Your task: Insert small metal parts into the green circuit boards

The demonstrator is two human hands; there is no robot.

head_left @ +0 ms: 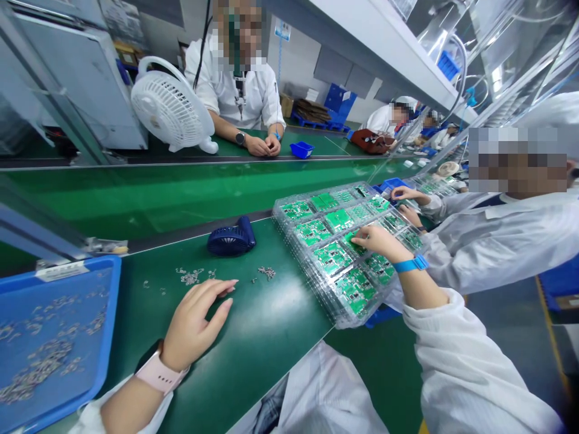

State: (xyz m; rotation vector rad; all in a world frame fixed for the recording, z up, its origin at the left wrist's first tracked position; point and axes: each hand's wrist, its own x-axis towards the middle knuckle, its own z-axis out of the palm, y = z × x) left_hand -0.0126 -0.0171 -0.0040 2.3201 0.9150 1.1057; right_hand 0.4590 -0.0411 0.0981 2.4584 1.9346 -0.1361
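Observation:
My left hand [196, 322] rests on the green bench mat [271, 319], fingers loosely together and pointing right, holding nothing that I can see. It wears a pink watch. Small metal parts [192, 276] lie scattered just beyond its fingertips. My right hand [377, 240], with a blue wrist strap, reaches over a stack of clear plastic trays [325, 295] filled with green circuit boards [332, 257]. Its fingers are bent down onto one board near the tray's middle, pinched together at the tips.
A blue bin [106, 337] with small metal parts sits at my left. A dark blue handheld fan [231, 237] lies past the loose parts. A white desk fan [169, 108] and a seated person are across the belt. Another worker sits close at my right.

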